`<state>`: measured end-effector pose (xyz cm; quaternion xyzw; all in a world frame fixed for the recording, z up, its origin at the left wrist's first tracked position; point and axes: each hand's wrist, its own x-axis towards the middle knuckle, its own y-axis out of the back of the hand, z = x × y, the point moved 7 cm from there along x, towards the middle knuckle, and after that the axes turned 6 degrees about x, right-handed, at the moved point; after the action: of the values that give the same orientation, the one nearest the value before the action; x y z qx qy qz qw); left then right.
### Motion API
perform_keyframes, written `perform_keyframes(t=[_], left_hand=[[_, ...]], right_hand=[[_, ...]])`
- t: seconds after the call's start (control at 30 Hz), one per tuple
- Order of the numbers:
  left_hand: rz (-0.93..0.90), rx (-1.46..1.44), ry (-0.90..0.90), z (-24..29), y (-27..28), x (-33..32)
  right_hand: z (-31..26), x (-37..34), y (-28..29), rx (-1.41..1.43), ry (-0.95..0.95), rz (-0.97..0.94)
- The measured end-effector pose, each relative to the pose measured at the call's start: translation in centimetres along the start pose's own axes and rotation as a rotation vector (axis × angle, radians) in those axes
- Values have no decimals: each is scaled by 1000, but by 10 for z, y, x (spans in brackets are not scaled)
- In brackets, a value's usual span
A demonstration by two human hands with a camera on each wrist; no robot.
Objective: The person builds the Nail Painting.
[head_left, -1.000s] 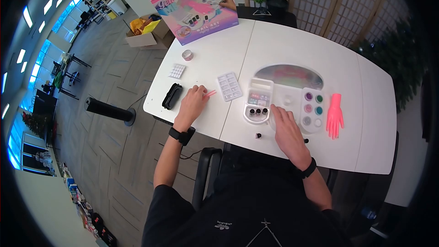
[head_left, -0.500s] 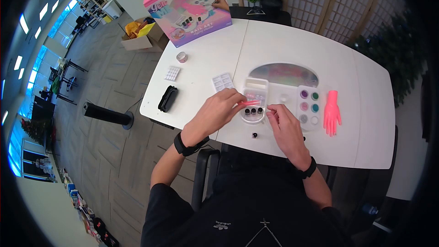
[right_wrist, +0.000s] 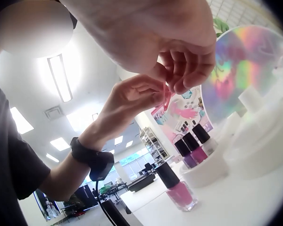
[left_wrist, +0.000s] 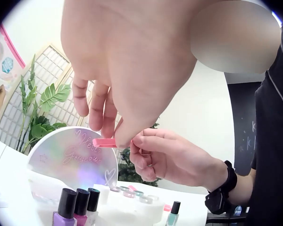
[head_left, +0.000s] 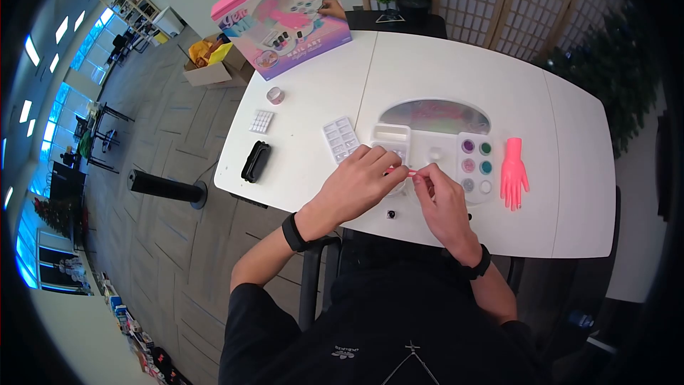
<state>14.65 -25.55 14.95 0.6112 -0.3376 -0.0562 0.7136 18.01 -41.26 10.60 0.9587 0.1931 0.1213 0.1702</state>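
My left hand (head_left: 360, 182) pinches a pair of pink plastic tweezers (left_wrist: 104, 142) between thumb and fingers, above the white nail-art station (head_left: 390, 132). From the right, my right hand (head_left: 447, 210) meets it, its thumb and fingertips curled onto the other end of the tweezers. In the right wrist view both sets of fingertips come together around the pink piece, partly hiding it. Below the hands, several dark-capped nail polish bottles (right_wrist: 193, 153) stand in the station's round holder. A single pink polish bottle (right_wrist: 180, 192) stands on the table in front.
Right of the hands are glitter pots (head_left: 468, 146) in a white tray and a pink model hand (head_left: 513, 175). To the left lie a white compartment tray (head_left: 340, 140), a black case (head_left: 256, 162), a white gem sheet (head_left: 261, 122) and a small jar (head_left: 275, 95). The product box (head_left: 285, 25) stands behind.
My left hand has picked the tweezers up from the table's left side and carried them right, over the station, to my right hand. My right hand's fingers have curled in to meet them.
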Motion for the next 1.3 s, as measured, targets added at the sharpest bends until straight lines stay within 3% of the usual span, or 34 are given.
perform_keyframes(t=[0.17,0.37,0.7,1.3], left_hand=[[-35,-5,1,-7,-4,8],[-69,-173,136,-56,-31,24],[-354,-167,290,-102,-96,33],[-521,-84,347,-110,-102,27]], right_hand=[[9,0,0,14,12,23],[12,-3,-4,-53,-65,-35],[28,-9,-9,-170,-61,-68],[33,-16,-13,-319,39,-127]])
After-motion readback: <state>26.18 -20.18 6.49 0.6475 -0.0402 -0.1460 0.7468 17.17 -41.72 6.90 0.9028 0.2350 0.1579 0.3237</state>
